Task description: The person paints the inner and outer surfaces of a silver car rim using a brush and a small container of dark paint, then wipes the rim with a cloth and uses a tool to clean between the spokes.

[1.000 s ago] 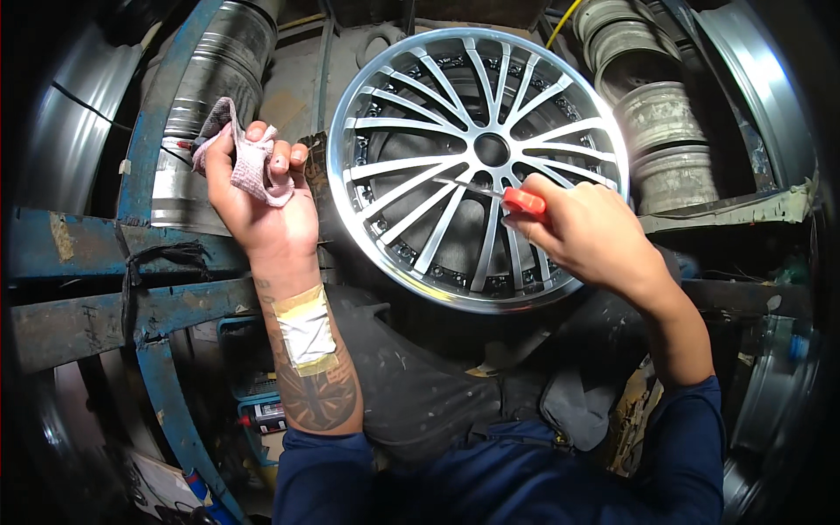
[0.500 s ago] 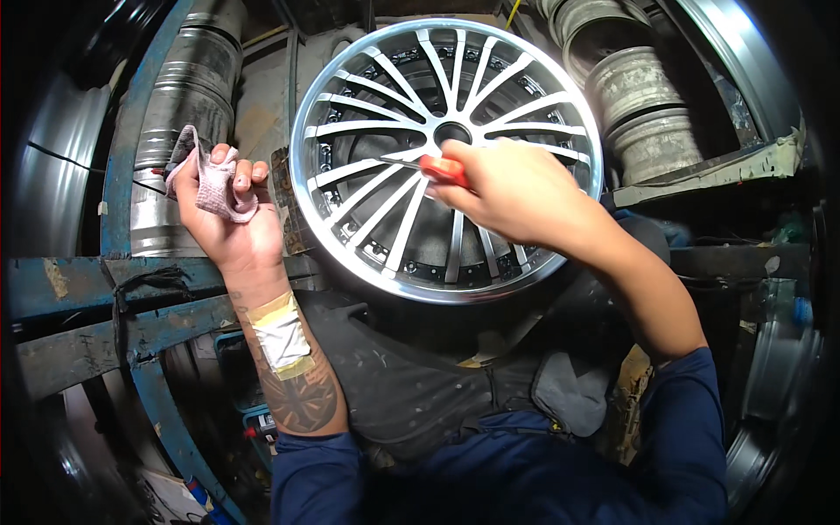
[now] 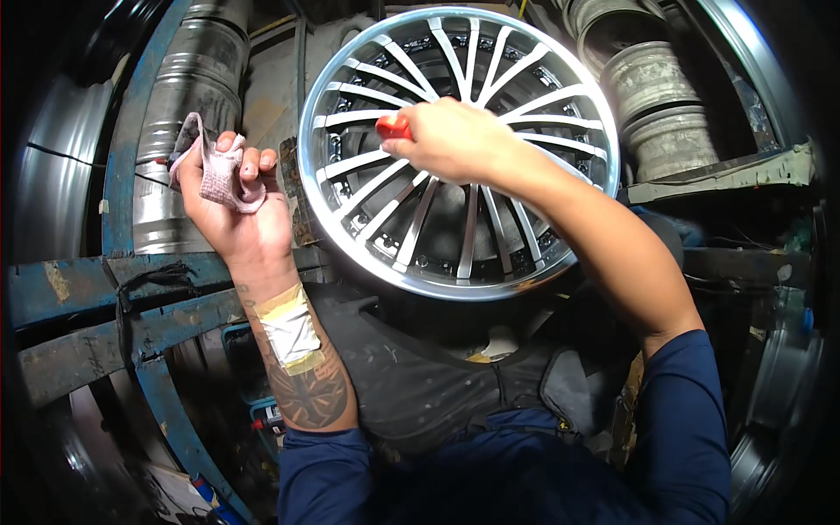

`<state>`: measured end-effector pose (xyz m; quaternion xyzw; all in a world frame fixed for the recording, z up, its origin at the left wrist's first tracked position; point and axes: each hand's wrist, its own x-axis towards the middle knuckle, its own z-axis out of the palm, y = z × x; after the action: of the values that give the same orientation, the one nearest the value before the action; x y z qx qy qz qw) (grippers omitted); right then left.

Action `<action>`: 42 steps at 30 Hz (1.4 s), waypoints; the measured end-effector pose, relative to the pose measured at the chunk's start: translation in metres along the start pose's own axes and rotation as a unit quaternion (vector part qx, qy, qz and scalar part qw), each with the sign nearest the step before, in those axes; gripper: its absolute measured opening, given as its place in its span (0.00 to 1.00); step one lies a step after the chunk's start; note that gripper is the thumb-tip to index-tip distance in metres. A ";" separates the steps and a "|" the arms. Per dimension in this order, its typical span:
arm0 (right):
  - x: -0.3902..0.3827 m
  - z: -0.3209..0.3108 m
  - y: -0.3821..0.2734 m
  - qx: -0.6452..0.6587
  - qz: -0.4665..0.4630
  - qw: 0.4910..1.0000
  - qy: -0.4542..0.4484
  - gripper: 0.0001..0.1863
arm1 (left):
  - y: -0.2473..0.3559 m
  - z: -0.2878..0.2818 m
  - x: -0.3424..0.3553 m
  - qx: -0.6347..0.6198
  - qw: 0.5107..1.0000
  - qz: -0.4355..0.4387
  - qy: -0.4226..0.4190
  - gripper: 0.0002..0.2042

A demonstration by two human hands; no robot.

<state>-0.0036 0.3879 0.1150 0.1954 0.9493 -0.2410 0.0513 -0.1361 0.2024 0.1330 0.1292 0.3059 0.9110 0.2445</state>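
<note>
A silver multi-spoke alloy wheel rim (image 3: 354,164) faces up in front of me, with black recesses and small bolts around its inner edge. My right hand (image 3: 459,140) is closed on a red-handled tool (image 3: 393,128) above the spokes, left of the hub. The hand covers the hub, and the tool's working end cannot be made out now. Off to the wheel's left, my left hand (image 3: 241,219) is palm up, its curled fingers holding a crumpled pink cloth (image 3: 229,179) with dark stains. A pad taped in yellow and white (image 3: 290,331) covers part of my left forearm.
Worn metal rims (image 3: 188,114) are stacked at the left behind a blue steel frame (image 3: 61,284). More rims (image 3: 665,140) stand in a stack at the right, by a ledge with a peeling edge (image 3: 726,175). My dark-clothed lap (image 3: 420,376) is just below the wheel.
My right hand has moved left and up across the spokes with the red-handled tool, whose thin metal shaft showed before. The wheel appears slightly turned and shifted. My left hand still holds the cloth.
</note>
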 end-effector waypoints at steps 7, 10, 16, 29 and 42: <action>-0.065 -0.038 0.005 -0.001 0.012 0.997 -0.075 0.23 | 0.008 -0.012 0.001 -0.015 1.000 -0.024 -0.011 0.12; -0.107 -0.054 0.018 0.007 0.005 0.997 -0.075 0.22 | 0.008 -0.003 -0.001 -0.023 0.999 -0.027 -0.029 0.09; -0.151 -0.064 0.030 0.058 0.035 0.995 -0.070 0.17 | 0.003 -0.003 -0.003 -0.012 0.999 -0.041 -0.025 0.09; -0.206 -0.045 0.033 0.247 0.093 0.963 -0.045 0.14 | -0.002 0.002 -0.009 0.023 0.999 -0.042 -0.005 0.08; -0.209 -0.008 0.020 0.255 0.100 0.961 0.037 0.13 | 0.000 0.002 -0.012 0.049 0.998 -0.039 -0.010 0.09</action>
<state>0.1960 0.3354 0.1532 0.3049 0.8332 -0.4611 -0.0111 -0.1251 0.1970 0.1337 0.1380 0.3524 0.8835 0.2759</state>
